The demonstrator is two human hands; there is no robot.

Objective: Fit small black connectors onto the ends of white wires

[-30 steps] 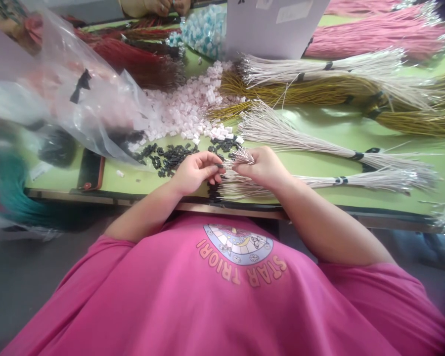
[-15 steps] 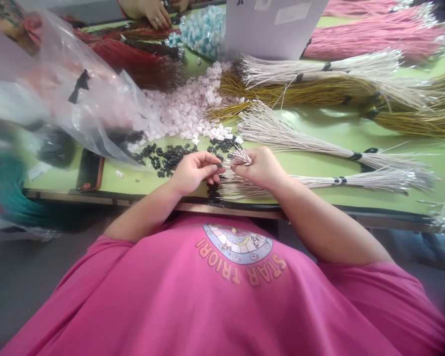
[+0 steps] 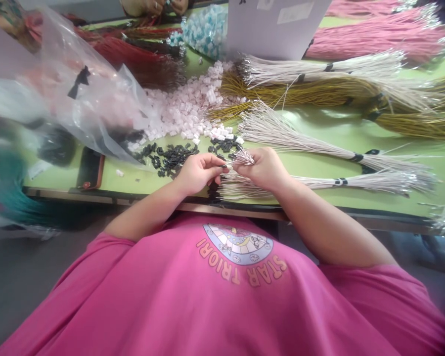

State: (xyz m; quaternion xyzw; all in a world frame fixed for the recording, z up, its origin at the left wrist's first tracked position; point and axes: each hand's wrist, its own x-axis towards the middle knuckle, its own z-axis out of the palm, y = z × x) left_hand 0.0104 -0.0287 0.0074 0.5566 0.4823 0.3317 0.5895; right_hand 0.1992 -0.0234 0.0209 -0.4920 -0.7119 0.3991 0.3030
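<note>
My right hand (image 3: 265, 167) is closed around a bunch of white wires (image 3: 244, 157), their ends sticking out toward the left. Facing it, my left hand (image 3: 202, 173) pinches a small black connector (image 3: 223, 166) between thumb and forefinger, close to the wire ends. Whether the connector touches a wire is too small to tell. Beneath my right hand lies a tied bundle of white wires (image 3: 319, 182). Loose black connectors (image 3: 176, 157) are heaped just beyond my left hand, with a pile of white connectors (image 3: 185, 111) behind them.
More white wires (image 3: 300, 131), yellow wires (image 3: 319, 93) and pink wires (image 3: 374, 42) lie to the right and back. A clear plastic bag (image 3: 96, 113) and a dark phone-like case (image 3: 90, 168) are at left. Another person's hands (image 3: 154, 6) work across the table, near a purple-grey box (image 3: 272, 29).
My left hand has shifted slightly right with the black connector, closer to the wire ends. The other person's hand across the table has drawn back.
</note>
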